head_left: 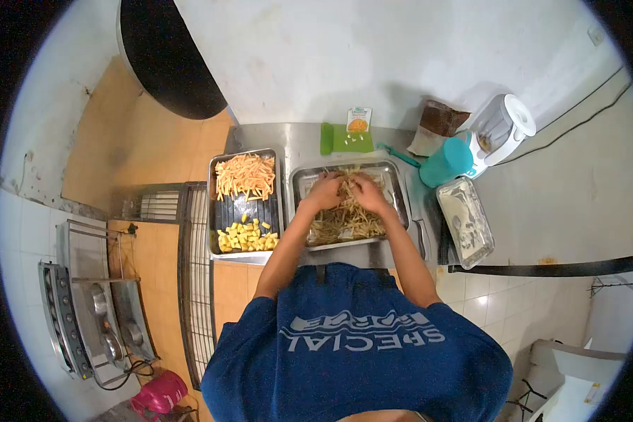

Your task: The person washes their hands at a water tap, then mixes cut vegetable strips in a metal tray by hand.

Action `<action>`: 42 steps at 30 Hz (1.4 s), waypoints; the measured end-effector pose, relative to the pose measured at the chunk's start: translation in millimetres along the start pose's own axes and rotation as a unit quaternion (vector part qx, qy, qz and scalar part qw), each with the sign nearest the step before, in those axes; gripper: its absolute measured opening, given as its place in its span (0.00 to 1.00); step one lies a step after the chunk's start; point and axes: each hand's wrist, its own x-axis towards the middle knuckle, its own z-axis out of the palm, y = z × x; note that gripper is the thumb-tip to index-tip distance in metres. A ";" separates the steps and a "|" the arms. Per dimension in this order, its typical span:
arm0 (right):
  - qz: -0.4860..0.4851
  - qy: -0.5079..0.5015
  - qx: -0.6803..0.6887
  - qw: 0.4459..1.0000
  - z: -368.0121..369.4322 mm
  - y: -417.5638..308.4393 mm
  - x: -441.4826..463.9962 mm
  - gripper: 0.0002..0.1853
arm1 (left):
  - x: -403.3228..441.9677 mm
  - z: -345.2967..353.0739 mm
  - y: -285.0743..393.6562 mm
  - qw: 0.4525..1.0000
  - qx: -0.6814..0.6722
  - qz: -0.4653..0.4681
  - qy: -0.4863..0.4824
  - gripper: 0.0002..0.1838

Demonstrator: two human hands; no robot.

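A metal tray (404, 204) in front of me holds a heap of thin, brownish-yellow strips (344, 224) whose kind I cannot make out. Both hands are in the far part of this heap, close together. My left hand (323, 193) has its fingers curled into the strips, with the fingertips partly hidden. Beside it, my right hand (367, 193) is likewise bent around strips, and some stick out between the two hands.
To the left, another tray (277, 211) holds pale orange sticks (245, 176) and yellow chunks (246, 236). At right are a knife (423, 239), a tray with white powder (465, 224), a teal jug (446, 162) and a blender (501, 130). A green packet (346, 138) lies behind.
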 end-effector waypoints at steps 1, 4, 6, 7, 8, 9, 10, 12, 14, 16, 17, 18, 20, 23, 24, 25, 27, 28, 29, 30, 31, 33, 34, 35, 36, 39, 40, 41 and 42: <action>0.000 -0.004 -0.002 1.000 -4.3 -12.4 -3.4 0.25 | 0.2 13.2 -6.8 0.999 -0.030 -0.005 0.010 0.30; 0.073 -0.095 0.099 0.988 -41.0 -48.8 -8.7 0.19 | 6.1 7.5 -13.6 0.996 -0.086 -0.009 -0.011 0.28; 0.088 -0.092 0.095 0.987 -70.4 -58.8 -16.5 0.17 | -11.5 -24.9 -0.2 0.986 -0.162 -0.007 -0.032 0.26; 0.103 -0.085 0.089 0.987 -80.7 -55.4 -20.1 0.16 | -17.4 -31.5 -1.6 0.971 -0.235 -0.001 -0.051 0.24; 0.130 -0.093 0.140 0.977 -88.0 -52.0 -24.8 0.18 | -22.3 -33.7 -5.0 0.972 -0.230 0.026 -0.027 0.26; 0.130 -0.095 0.139 0.977 -90.8 -44.9 -28.7 0.18 | -26.8 -36.0 -4.8 0.972 -0.231 0.025 -0.026 0.26; 0.093 -0.087 0.093 0.987 -89.6 -35.5 -33.2 0.21 | -32.8 -37.7 -2.9 0.982 -0.183 0.034 -0.006 0.29; 0.058 -0.082 0.048 0.994 -77.1 -29.3 -46.4 0.25 | -45.5 -22.7 -2.0 0.990 -0.137 0.040 0.012 0.33; 0.078 -0.084 -0.097 0.989 -52.5 -43.8 -56.2 0.34 | -50.3 16.1 -9.3 0.998 -0.010 -0.020 0.055 0.41; 0.057 -0.063 -0.144 0.986 -27.7 -59.5 -62.9 0.36 | -52.8 27.4 13.6 0.995 0.033 -0.060 0.070 0.43; 0.036 -0.043 -0.190 0.980 -18.1 -65.0 -65.7 0.38 | -53.1 30.4 24.8 0.989 0.074 -0.100 0.084 0.45; 0.041 0.001 -0.119 0.992 -9.5 -61.9 -62.6 0.33 | -52.0 29.7 32.1 0.987 0.028 -0.123 0.099 0.42; 0.048 -0.025 -0.054 0.997 -13.8 -47.6 -53.1 0.29 | -44.1 26.9 24.6 0.990 -0.022 -0.127 0.062 0.39; 0.071 -0.051 0.042 0.995 -41.7 -61.7 -35.7 0.19 | -37.7 22.1 8.8 0.988 -0.110 -0.086 0.058 0.32; 0.070 -0.054 0.075 0.993 -52.3 -59.4 -36.1 0.18 | -38.9 22.3 5.9 0.983 -0.154 -0.043 0.088 0.28; 0.070 -0.057 0.107 0.990 -62.6 -56.1 -36.4 0.16 | -39.8 15.3 11.2 0.983 -0.154 -0.043 0.087 0.28; 0.059 -0.066 0.108 0.990 -79.6 -53.5 -34.3 0.18 | -39.9 3.2 19.4 0.962 -0.229 -0.030 0.142 0.25; 0.053 -0.050 0.117 0.990 -88.3 -57.6 -34.0 0.18 | -37.3 2.9 16.2 0.962 -0.240 -0.035 0.127 0.27; 0.045 -0.034 0.126 0.990 -96.3 -62.2 -32.3 0.18 | -35.9 3.4 14.2 0.962 -0.241 -0.035 0.126 0.27; 0.020 -0.013 0.125 0.992 -103.0 -66.4 -30.9 0.18 | -35.3 -0.3 16.7 0.952 -0.281 -0.027 0.122 0.27; 0.021 -0.013 0.125 0.992 -108.5 -71.3 -29.6 0.18 | -35.2 -3.7 20.1 0.940 -0.320 -0.018 0.117 0.28; -0.020 0.024 0.188 0.982 -117.3 -79.5 -27.9 0.19 | -36.7 -10.3 29.2 0.939 -0.322 -0.009 0.123 0.29; -0.020 0.024 0.188 0.982 -121.7 -82.4 -26.8 0.19 | -37.6 -13.7 33.9 0.938 -0.322 -0.001 0.131 0.29; -0.023 0.023 0.190 0.981 -126.1 -85.4 -25.4 0.20 | -37.8 -15.3 37.5 0.938 -0.322 -0.001 0.131 0.29; -0.027 0.023 0.192 0.981 -129.3 -86.2 -24.2 0.22 | -37.9 -16.0 40.6 0.929 -0.346 -0.018 0.129 0.29; -0.044 0.026 0.169 0.984 -138.8 -94.5 -19.9 0.22 | -41.5 -22.3 46.9 0.926 -0.358 -0.047 0.113 0.26; -0.044 0.026 0.169 0.984 -142.9 -100.3 -20.1 0.22 | -42.9 -23.6 48.5 0.931 -0.347 -0.060 0.100 0.24; -0.051 0.025 0.177 0.983 -147.4 -105.9 -20.2 0.23 | -41.7 -17.7 44.2 0.931 -0.347 -0.061 0.099 0.24; -0.058 0.025 0.184 0.981 -151.4 -113.3 -20.1 0.23 | -39.4 -11.5 40.3 0.930 -0.345 -0.054 0.118 0.21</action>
